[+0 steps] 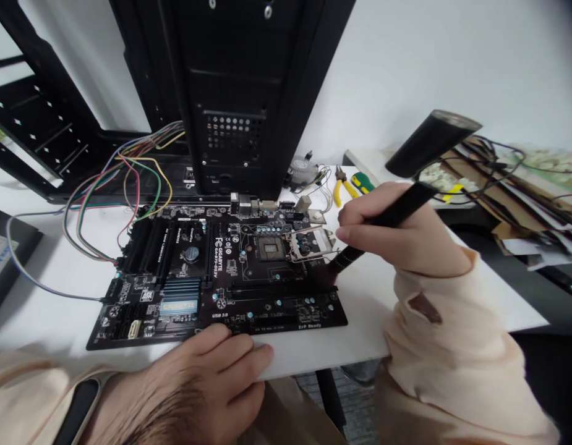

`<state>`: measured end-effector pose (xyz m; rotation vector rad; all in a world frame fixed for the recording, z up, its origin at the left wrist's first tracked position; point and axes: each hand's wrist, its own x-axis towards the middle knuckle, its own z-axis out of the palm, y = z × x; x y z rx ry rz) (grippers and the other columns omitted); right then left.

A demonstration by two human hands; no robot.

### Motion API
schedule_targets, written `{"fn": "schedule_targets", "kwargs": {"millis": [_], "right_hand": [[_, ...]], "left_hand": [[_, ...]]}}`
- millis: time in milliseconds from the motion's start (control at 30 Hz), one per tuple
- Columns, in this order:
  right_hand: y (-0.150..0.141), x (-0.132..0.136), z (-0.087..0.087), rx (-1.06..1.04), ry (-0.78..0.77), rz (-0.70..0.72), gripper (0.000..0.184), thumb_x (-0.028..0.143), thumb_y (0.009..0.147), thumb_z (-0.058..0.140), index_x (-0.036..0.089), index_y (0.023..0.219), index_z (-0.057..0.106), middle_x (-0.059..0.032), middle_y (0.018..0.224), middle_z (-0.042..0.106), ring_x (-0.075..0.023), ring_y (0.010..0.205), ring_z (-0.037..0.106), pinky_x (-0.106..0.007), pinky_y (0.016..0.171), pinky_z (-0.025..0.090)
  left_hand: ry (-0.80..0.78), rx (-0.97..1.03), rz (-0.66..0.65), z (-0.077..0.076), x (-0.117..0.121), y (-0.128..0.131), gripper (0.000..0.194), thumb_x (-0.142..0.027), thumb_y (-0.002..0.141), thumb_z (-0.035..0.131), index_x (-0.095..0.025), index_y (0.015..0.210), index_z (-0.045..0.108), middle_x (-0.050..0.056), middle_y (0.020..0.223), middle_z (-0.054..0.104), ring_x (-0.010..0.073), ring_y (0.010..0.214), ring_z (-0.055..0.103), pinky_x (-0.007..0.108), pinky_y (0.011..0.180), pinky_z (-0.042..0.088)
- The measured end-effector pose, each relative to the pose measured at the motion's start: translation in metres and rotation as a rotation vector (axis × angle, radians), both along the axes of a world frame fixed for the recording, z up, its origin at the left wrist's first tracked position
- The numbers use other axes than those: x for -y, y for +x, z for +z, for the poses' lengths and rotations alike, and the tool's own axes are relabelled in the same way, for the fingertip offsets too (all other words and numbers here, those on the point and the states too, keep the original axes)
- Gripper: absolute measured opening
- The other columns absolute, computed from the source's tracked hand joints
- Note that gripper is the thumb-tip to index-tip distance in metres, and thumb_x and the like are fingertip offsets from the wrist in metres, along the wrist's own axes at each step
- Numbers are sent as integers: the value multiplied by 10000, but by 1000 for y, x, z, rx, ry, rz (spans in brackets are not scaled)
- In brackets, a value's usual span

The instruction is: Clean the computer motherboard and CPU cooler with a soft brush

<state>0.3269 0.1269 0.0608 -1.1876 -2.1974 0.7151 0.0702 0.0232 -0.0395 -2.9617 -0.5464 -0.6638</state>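
Note:
A black Gigabyte motherboard [223,266] lies flat on the white table, its CPU socket [270,248] exposed and the metal socket frame [313,241] swung up to the right. My right hand [383,228] is closed around a slim black-handled brush [348,256]. Its dark, blurred end is down at the board's right side, by the memory slots [286,287]. My left hand [221,364] curls its fingers at the motherboard's front edge; its thumb and fingertips are partly hidden. Coloured wires [123,179] run into the board's left end.
Behind the board stands an open black computer case [248,80]. A CPU cooler [302,172], yellow-handled pliers [344,185] and a green-yellow tool [362,182] lie behind right. A black cylinder [429,142] shows above my right hand. Cardboard pieces [503,191] are stacked at right, a dark box [10,259] at left.

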Motion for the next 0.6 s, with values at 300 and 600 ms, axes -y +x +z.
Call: {"fn": "schedule_targets", "kwargs": {"millis": [300,600], "right_hand": [[-1,-7,-10,257,-21,-78,309,209,702,563,180,431,418,54,418,325,-63,448,279,-239,446,249],[17,-9,-5,-301,101,-216,223,247,656,576,193,456,493,25,445,435,-98,468,412,-283,489,312]], "left_hand": [[-2,-16,4,2,2,0,216,-182,982,454,-201,929,662,13,1186,658,188,1001,543,359,913,352],[32,-18,-13,0,-2,-1,123,-230,939,539,-208,922,659,8,1178,654,184,988,536,353,916,343]]}}
